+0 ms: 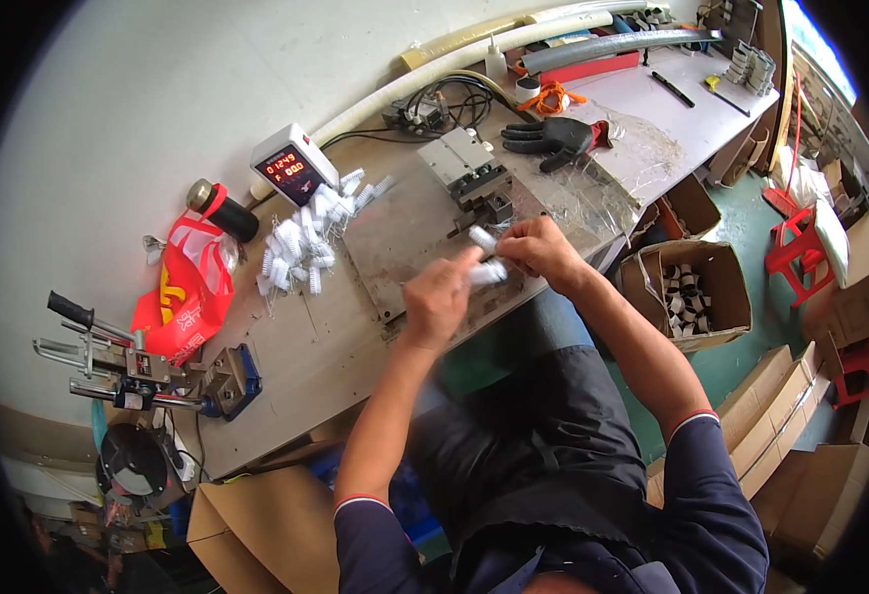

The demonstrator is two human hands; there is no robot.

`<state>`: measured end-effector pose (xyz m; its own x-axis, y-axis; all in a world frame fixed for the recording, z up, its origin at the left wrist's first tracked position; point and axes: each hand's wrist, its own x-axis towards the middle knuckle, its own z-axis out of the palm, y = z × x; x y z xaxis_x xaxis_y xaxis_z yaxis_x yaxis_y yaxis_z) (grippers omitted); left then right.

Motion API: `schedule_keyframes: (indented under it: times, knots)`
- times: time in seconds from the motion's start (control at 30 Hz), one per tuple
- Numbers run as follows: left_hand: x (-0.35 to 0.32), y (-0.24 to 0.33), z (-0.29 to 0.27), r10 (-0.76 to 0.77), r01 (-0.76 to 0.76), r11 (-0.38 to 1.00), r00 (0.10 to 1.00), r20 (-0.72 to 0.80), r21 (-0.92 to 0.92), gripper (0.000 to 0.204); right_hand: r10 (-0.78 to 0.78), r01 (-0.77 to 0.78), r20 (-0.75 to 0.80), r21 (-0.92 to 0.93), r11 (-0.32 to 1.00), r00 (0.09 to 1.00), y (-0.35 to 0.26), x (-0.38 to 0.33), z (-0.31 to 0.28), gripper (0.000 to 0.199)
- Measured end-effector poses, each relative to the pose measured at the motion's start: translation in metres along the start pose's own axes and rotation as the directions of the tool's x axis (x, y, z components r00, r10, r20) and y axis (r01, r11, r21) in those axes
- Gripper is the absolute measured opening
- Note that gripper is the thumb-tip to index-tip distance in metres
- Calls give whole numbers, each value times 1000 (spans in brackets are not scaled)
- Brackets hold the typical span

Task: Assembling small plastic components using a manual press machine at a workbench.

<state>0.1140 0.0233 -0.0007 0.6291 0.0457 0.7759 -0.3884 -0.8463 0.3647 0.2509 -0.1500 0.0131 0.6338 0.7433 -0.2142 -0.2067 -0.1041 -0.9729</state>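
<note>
My left hand (436, 302) and my right hand (543, 249) meet over the front edge of the bench. Small white ribbed pieces (489, 272) show at my left fingers, which are curled closed on them and slightly blurred. My right hand is closed in a pinch on another white ribbed piece (482, 238) at its fingertips. Just beyond the hands stands a small metal press fixture (469, 168) on a flat steel plate (385, 238). A loose heap of similar white ribbed pieces (301, 238) with thin strands lies to the left.
Behind the heap is a counter box (294, 163) with a red display. A black flask (223, 210), a red bag (189, 287) and a lever press (157, 371) stand left. A black glove (553, 141) lies at the back right. An open carton (642, 282) of short tube pieces sits right.
</note>
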Motion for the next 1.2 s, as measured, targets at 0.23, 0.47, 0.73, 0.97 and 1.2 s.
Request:
schedule_keyframes:
  times: [0.23, 0.47, 0.73, 0.97, 1.2]
  knots:
    - [25, -54, -6, -477, 426, 878, 816, -327, -218, 14, -367, 10, -384, -679, 734, 847, 4, 15, 9, 23]
    - [22, -63, -14, -483, 428, 875, 749, -454, -227, 17, -391, -74, -474, -705, 705, 789, 6, 23, 21, 20]
    - [16, -61, -17, -555, 485, 831, 756, -347, -271, 16, -393, -94, -520, -684, 723, 758, 7, 23, 34, 19]
    - [13, -62, -17, -554, 497, 832, 761, -337, -245, 17, -409, -69, -564, -642, 764, 717, 12, 25, 39, 19]
    - [14, -64, -15, -533, 489, 846, 766, -358, -214, 16, -339, -121, -592, -602, 789, 731, 8, 31, 37, 21]
